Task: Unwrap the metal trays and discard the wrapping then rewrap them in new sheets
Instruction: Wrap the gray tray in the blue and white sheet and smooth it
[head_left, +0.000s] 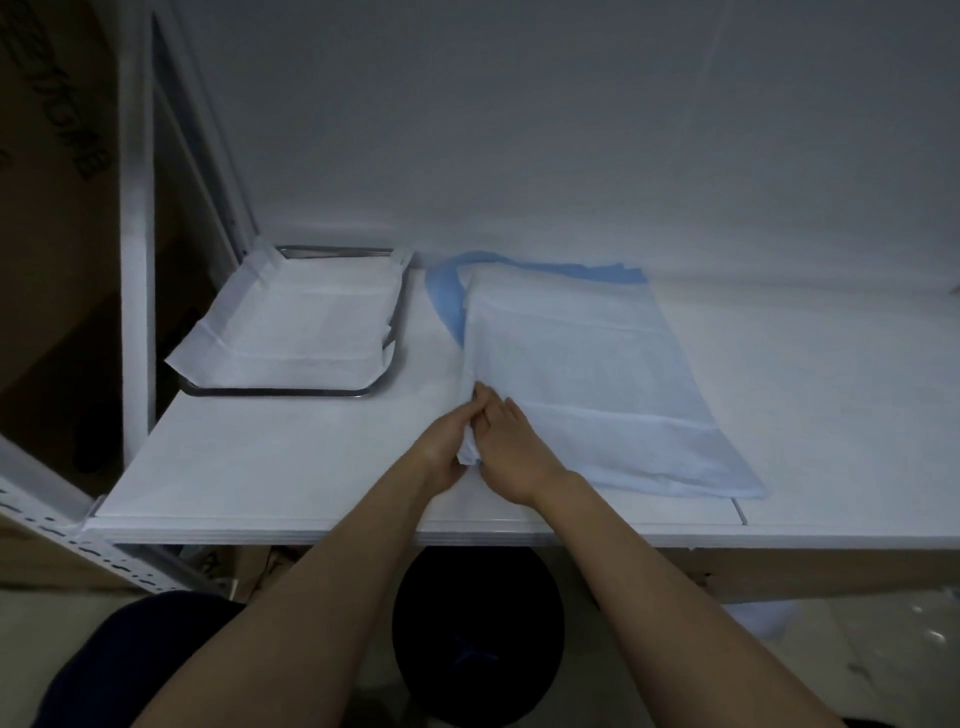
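Note:
A metal tray (291, 391) lies at the left of the white table, with a folded white sheet (291, 327) lying in it and hanging over its left rim. To its right a wrapped bundle in a white sheet (587, 374) rests on the table, a blue sheet (445, 296) showing along its far and left edges. My left hand (447, 441) and my right hand (511, 452) meet at the bundle's near left corner. Both pinch a fold of the white sheet there.
The white table (291, 467) has its front edge close to me and a grey wall behind. A white shelf post (136, 249) and cardboard boxes (52, 156) stand at the left. A dark round bin (478, 634) sits on the floor under the table's edge.

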